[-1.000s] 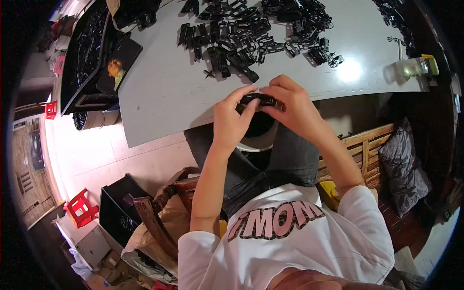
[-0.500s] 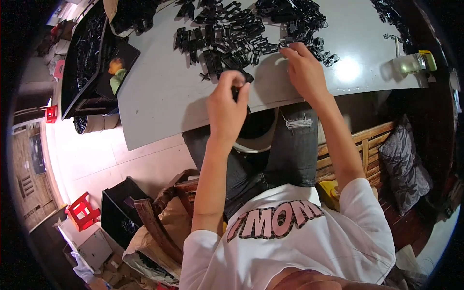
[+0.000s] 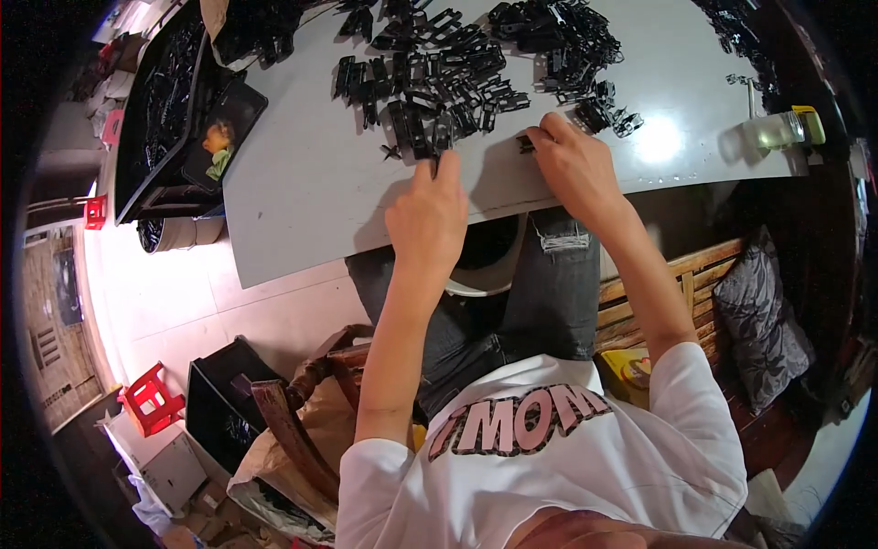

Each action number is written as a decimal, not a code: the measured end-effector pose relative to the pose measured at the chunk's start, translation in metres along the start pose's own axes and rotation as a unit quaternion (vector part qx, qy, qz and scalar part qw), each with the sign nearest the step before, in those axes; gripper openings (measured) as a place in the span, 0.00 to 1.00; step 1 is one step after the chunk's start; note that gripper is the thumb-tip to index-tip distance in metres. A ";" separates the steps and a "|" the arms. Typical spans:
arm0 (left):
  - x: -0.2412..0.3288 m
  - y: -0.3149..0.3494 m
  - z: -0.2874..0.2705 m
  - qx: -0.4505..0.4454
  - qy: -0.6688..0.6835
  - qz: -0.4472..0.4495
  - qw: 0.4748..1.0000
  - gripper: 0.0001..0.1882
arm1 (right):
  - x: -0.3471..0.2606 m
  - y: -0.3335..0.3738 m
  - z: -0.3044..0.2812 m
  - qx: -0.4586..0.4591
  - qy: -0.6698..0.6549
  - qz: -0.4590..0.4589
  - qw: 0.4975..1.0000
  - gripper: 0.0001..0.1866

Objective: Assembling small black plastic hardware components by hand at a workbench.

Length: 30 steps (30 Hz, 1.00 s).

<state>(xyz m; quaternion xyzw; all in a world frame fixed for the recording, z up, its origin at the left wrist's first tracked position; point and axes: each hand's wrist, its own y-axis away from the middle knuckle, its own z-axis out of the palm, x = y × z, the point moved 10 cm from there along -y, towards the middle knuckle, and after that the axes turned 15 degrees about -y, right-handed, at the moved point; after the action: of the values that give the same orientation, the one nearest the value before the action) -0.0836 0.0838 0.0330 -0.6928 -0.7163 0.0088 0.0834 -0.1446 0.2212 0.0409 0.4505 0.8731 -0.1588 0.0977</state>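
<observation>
Small black plastic parts lie in a loose heap on the grey table, with a second cluster to its right. My left hand reaches to the near edge of the heap, its thumb and fingers closed on a black plastic part. In my right hand, lower down and apart from the second cluster, a small black plastic part is pinched at the fingertips. My curled fingers hide most of it.
A clear jar with a yellow-green lid lies at the table's right. Black bins of parts stand left of the table. Below its front edge, a round bucket sits between my knees. More black parts lie far right.
My left hand has moved from the table's front edge up to the heap. The right hand has drawn back toward me from the second cluster, and a black part now shows at its fingertips.
</observation>
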 end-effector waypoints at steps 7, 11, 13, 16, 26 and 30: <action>-0.038 0.024 -0.007 0.041 0.024 -0.106 0.993 0.19 | 0.036 -0.074 -0.035 0.137 -0.036 -0.010 0.990 0.09; -0.036 0.024 -0.007 0.050 0.084 -0.098 0.990 0.13 | 0.074 -0.110 -0.020 0.074 0.110 0.000 0.991 0.09; -0.040 0.024 -0.009 0.056 0.113 -0.113 0.986 0.12 | 0.087 -0.118 -0.014 0.074 0.135 0.002 0.988 0.10; -0.056 0.030 -0.010 0.064 0.167 -0.137 0.974 0.12 | 0.070 -0.118 -0.026 0.111 0.053 -0.018 0.992 0.09; -0.062 0.032 -0.010 0.091 0.227 -0.136 0.960 0.13 | 0.114 -0.134 -0.013 0.115 -0.316 0.094 0.937 0.09; -0.066 0.035 -0.006 0.075 0.268 -0.152 0.948 0.13 | 0.095 -0.113 -0.033 0.171 -0.537 0.064 0.824 0.13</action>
<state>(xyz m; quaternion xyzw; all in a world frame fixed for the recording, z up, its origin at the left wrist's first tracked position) -0.0463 0.0189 0.0277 -0.5443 -0.7616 -0.1362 0.3243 -0.2924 0.2437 0.0634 0.3583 0.6112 -0.5153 0.4822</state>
